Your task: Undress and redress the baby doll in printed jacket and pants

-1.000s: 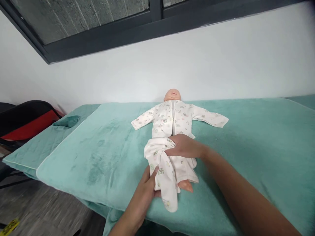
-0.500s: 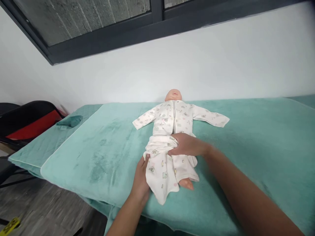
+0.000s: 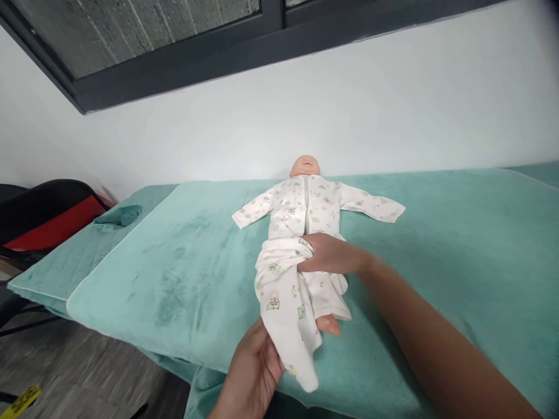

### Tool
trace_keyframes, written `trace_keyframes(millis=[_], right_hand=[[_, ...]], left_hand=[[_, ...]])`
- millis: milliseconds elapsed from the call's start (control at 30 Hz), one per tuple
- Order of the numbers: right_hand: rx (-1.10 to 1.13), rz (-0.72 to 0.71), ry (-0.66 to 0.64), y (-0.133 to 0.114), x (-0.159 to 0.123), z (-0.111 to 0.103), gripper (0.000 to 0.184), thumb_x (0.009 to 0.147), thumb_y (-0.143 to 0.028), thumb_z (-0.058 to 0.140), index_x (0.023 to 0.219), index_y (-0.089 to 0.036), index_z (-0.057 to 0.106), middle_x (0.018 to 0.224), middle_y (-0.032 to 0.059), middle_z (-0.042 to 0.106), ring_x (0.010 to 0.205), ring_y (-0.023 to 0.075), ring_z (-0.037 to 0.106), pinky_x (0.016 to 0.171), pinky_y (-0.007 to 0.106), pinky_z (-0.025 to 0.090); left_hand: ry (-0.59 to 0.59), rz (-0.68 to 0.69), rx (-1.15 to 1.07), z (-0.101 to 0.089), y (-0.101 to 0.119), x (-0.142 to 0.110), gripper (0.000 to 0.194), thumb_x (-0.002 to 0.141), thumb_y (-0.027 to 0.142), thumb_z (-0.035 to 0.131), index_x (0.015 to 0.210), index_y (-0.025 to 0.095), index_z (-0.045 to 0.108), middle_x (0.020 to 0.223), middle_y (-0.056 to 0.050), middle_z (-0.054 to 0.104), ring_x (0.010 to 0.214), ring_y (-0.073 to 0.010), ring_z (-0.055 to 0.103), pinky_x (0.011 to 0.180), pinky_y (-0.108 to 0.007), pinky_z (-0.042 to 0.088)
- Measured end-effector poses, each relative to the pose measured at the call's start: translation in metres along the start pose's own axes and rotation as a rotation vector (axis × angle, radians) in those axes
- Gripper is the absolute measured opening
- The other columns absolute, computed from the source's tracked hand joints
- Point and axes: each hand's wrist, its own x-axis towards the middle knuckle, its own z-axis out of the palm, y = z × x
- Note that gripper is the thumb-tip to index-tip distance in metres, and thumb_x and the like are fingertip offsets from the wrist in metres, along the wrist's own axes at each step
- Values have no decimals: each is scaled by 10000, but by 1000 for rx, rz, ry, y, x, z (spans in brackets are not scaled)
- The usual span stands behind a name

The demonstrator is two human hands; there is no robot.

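Patterned baby trousers lie at centre, over a doll's lower body. Left hand, lower centre, is loosely open, fingertips against the hanging leg; right hand, right of centre, pinches the bunched waist.

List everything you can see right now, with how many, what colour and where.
Doll: one, peach, on its back
Top: one, patterned white, on the doll
Trousers: one pair, patterned white, round its lower body
Cover: one, teal, under the doll
Chair: at least one, black and red, far left
Window: one, dark-framed, above
Wall: one, white, behind
Floor: grey, lower left
Strip: one, yellow and black, bottom left
Left hand: one, bare, beside a trouser leg
Right hand: one, bare, at the waistband
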Motion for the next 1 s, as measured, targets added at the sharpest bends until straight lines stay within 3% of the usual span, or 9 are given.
trace_keyframes(millis=[100,200,433,633,767,900,1000], right_hand=[[-24,14,-3,0,0,-1,284,755,-395,655,992,-241,684,1080,8,715,995,259,648,818,335,487],[-32,17,-11,1,0,-2,304,752,-391,651,1011,-236,687,1092,21,713,999,270,648,823,345,493],[-19,-15,2,0,0,-1,309,737,-336,649,1032,-258,700,1113,13,711,1011,273,646,830,350,497],[-51,-3,53,2,3,4,178,741,-281,585,885,-235,681,983,5,723,918,252,652,752,318,473],[-91,8,191,5,7,10,200,765,-246,523,900,-225,670,997,25,710,925,241,634,781,322,450],[-106,39,235,4,8,12,234,769,-241,529,952,-236,676,994,34,712,910,246,625,774,322,442],[-120,41,235,4,8,12,217,767,-233,536,934,-235,674,977,31,714,894,240,622,761,311,437]], left_hand=[[-38,28,23,4,-2,1,501,747,384,713,1201,181,652,990,-122,739,935,-318,688,732,-387,577],[-4,105,86,10,4,9,483,709,399,727,1134,172,687,944,-129,742,891,-326,686,675,-387,567],[3,241,413,7,46,32,364,705,363,674,993,143,704,791,-81,722,747,-247,658,662,-336,504],[130,453,769,7,71,64,190,704,331,627,789,167,672,746,-59,707,776,-250,614,734,-344,467],[195,487,889,11,69,68,200,788,362,559,801,180,639,826,-56,697,806,-238,595,726,-317,438],[325,529,812,9,57,52,305,860,489,511,824,194,580,756,-10,619,723,-188,544,654,-277,406],[268,544,837,7,48,39,377,853,562,524,746,200,525,664,21,526,648,-157,473,609,-260,377]])
